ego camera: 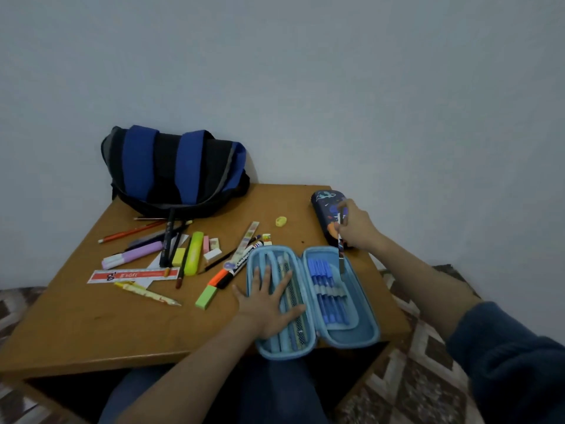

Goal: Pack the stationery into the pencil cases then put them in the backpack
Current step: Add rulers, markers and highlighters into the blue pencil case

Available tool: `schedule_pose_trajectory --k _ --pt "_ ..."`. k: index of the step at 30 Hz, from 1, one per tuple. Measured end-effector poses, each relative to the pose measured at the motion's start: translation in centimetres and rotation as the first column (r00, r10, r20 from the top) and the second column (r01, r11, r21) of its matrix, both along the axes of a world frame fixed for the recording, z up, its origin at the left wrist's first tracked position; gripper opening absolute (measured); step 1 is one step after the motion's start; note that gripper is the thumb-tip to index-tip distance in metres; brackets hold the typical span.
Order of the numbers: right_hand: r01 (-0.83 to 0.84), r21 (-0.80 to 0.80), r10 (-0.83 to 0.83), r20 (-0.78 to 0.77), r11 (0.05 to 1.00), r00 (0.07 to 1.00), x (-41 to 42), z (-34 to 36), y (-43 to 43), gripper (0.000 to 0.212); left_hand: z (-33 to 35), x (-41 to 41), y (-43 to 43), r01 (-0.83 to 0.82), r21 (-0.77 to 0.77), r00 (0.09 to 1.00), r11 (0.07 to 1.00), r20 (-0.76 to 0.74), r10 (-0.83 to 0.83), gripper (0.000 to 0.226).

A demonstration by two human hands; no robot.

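Observation:
A light blue pencil case (345,336) lies open at the table's near edge, with blue pens in its right half and pencils in its left half. My left hand (269,304) rests flat on the left half, fingers spread. My right hand (356,228) pinches a patterned pencil (341,255) upright, its tip over the case's right half. Behind that hand lies a dark printed pencil case (325,203), shut. A black and blue backpack (174,169) sits at the table's back. Loose stationery (183,255) is scattered left of the open case.
The wooden table (91,325) has a yellow sharpener (280,221) near its middle back. A red ruler (131,275), a green eraser (206,296) and a yellow highlighter (194,254) lie among the loose items. A patterned rug (412,377) covers the floor at right.

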State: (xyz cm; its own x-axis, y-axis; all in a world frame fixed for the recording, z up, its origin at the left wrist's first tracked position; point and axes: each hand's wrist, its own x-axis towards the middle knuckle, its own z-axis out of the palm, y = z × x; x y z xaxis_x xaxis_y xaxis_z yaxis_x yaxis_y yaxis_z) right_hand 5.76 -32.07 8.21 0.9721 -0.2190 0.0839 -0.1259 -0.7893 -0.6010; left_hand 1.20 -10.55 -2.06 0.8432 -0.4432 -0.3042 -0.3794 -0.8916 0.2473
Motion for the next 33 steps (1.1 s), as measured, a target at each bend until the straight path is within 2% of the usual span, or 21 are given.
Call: schedule_pose_trajectory --k 2,7,12,15,17,22,26,31,33 --pt "0.016 0.018 -0.016 0.016 1.000 1.000 0.0 -1.0 -0.3 0.025 -0.1 -0.1 0.0 0.008 0.033 0.999 0.999 0.054 -0.009 0.079" --pt "0.077 0.051 -0.081 0.103 0.996 0.991 0.4 -2.3 -0.4 0.026 -0.3 -0.1 -0.1 0.016 0.071 0.997 0.997 0.070 -0.021 0.086" --pt "0.037 0.050 -0.040 0.064 0.998 0.997 0.5 -3.4 0.4 0.035 -0.3 -0.2 -0.4 0.003 0.097 0.995 0.995 0.096 -0.012 0.079" --pt "0.036 0.034 -0.037 0.032 0.999 0.999 0.5 -3.7 0.3 0.037 -0.5 -0.2 -0.5 0.022 0.092 0.993 0.996 0.115 -0.032 0.097" --pt "0.026 0.025 -0.026 0.000 0.999 1.000 0.6 -3.9 0.1 0.035 -0.7 -0.2 -0.5 0.027 0.085 0.993 0.996 0.116 -0.037 0.105" --pt "-0.014 -0.028 0.011 -0.115 1.000 0.993 0.6 -4.3 -0.3 0.036 -0.9 -0.2 -0.5 0.024 0.053 0.992 0.998 0.120 -0.030 0.105" --pt "-0.001 0.047 0.012 -0.229 0.999 0.973 0.8 -4.7 -0.7 0.046 -0.8 -0.3 -0.6 0.017 0.059 0.991 0.998 0.134 -0.024 0.104" --pt "0.021 0.100 0.013 -0.327 0.995 0.945 0.7 -5.7 -0.9 0.048 -1.0 -0.5 -0.7 0.004 0.069 0.986 0.998 0.168 -0.015 0.102" --pt "0.025 0.119 0.019 -0.356 0.993 0.934 0.6 -5.9 -0.9 0.048 -0.8 -0.5 -0.7 -0.007 0.085 0.985 0.996 0.174 -0.008 0.093"
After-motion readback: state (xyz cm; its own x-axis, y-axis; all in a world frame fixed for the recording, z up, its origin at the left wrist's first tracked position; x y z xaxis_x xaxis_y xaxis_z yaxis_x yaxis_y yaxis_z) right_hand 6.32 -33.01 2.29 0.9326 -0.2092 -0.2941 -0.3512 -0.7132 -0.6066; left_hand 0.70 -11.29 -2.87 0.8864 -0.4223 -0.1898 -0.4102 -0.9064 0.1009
